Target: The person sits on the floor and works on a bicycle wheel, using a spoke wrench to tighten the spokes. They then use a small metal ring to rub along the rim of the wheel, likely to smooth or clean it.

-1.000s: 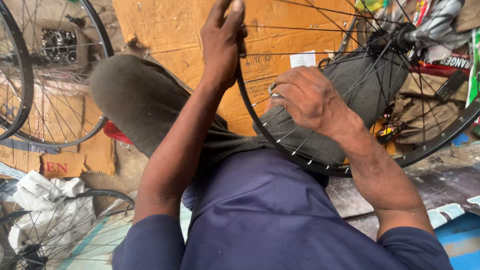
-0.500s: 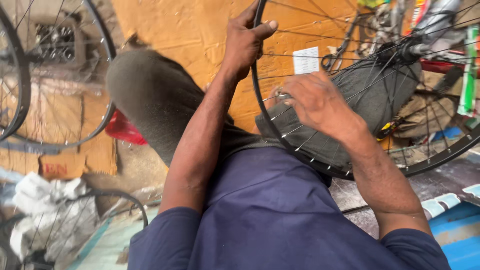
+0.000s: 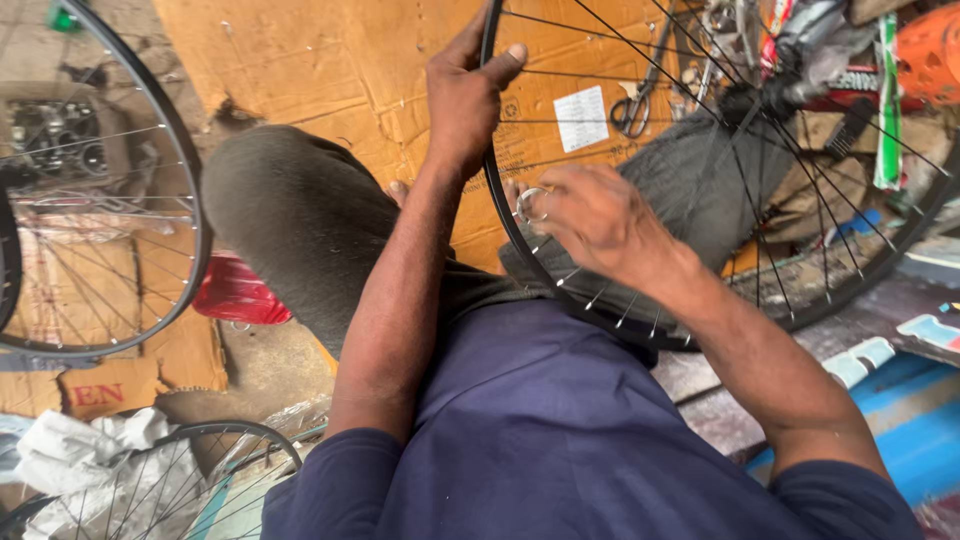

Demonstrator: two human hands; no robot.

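Flattened cardboard sheets (image 3: 330, 60) over dusty floor, spare spoked wheels (image 3: 110, 200) at left, scissors (image 3: 632, 112) on cardboard, black wheel rim (image 3: 497, 215) upright over lap, left hand (image 3: 462, 95) clenched around rim's top, right hand (image 3: 598, 222) pinching small metal ring tool (image 3: 530, 204) at spokes, wheel's top edge cut off, clutter at upper right hard to make out.

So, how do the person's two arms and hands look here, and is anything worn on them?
Both arms are bare from short dark navy sleeves downward. The left hand and the right hand wear no gloves. No watch or bracelet shows on either wrist. The navy shirt cloth looks plain, without markings.
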